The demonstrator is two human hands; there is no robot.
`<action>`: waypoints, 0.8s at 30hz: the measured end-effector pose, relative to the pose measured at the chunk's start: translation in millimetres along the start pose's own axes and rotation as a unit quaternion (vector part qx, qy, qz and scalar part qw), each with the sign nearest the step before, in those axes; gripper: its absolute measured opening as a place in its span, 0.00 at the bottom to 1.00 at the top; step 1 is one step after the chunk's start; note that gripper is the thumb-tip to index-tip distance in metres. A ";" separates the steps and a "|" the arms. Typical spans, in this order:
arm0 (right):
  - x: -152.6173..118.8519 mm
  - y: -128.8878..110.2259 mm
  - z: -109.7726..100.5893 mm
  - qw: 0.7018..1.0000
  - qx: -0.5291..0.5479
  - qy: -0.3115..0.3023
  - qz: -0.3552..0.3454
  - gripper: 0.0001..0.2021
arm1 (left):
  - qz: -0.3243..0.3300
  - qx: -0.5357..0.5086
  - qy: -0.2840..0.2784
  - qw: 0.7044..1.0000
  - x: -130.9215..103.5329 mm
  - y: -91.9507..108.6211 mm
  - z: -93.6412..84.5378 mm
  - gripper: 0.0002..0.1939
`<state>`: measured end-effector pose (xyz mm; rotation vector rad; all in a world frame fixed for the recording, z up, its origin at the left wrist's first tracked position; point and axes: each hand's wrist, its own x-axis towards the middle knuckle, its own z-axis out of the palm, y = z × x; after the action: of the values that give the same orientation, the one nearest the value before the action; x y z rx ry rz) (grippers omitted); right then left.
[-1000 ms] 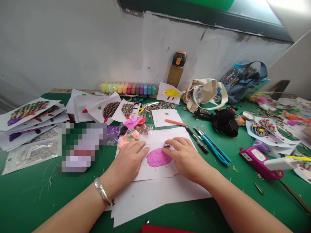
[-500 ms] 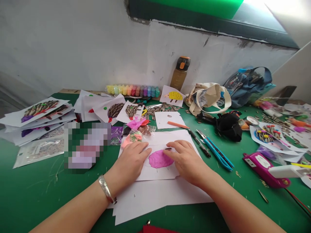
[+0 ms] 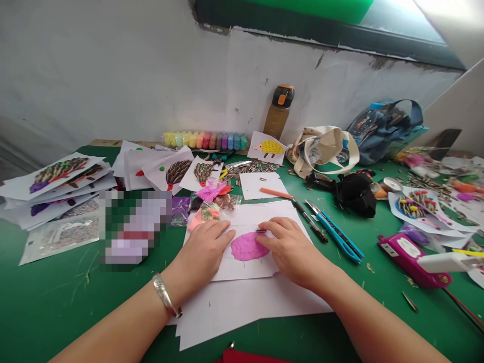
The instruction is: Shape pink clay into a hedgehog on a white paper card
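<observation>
A flat oval of pink clay (image 3: 247, 247) covers part of a pencil outline on a white sheet of paper (image 3: 242, 273). My left hand (image 3: 206, 252) rests on the sheet left of the clay, its fingers laid out and holding nothing. At the clay's upper right edge, my right hand (image 3: 291, 247) pinches a small dark sunflower seed (image 3: 260, 231) between thumb and fingers. Above my left hand lie bags of coloured clay (image 3: 206, 214). More sunflower seeds (image 3: 257, 167) are heaped behind the sheet.
To the right lie an orange stick (image 3: 276, 192), a black pen (image 3: 310, 221) and a blue cutter knife (image 3: 336, 232). A magenta glue-gun-like device (image 3: 406, 257) sits farther right. Finished seed pictures (image 3: 60, 174) are stacked at left. A bottle (image 3: 279, 113) stands by the wall.
The view has shifted slightly. Both hands stay in nearly the same place, with the seed still in my right fingers by the clay's edge.
</observation>
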<state>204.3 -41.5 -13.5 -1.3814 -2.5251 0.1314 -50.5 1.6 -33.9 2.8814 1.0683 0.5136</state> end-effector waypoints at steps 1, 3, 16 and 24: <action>-0.2 0.1 -1.0 1.000 -0.002 0.004 0.001 0.23 | 0.002 0.002 -0.001 1.000 0.1 -0.3 0.0 0.19; -0.4 0.0 -3.1 1.000 -0.005 0.009 0.006 0.26 | 0.005 0.004 -0.002 1.000 0.4 -0.9 -0.2 0.19; -8.1 10.9 -19.2 0.999 -0.009 -0.031 0.035 0.29 | 0.012 0.006 -0.004 1.000 0.2 -2.2 2.4 0.19; -9.2 13.0 -19.0 0.997 -0.016 -0.069 0.033 0.28 | 0.013 0.004 0.000 1.000 -0.3 -2.3 3.2 0.18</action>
<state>224.7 -43.1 0.4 -1.5192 -2.6039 0.2063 -51.1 3.5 -37.4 2.9057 1.0381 0.5123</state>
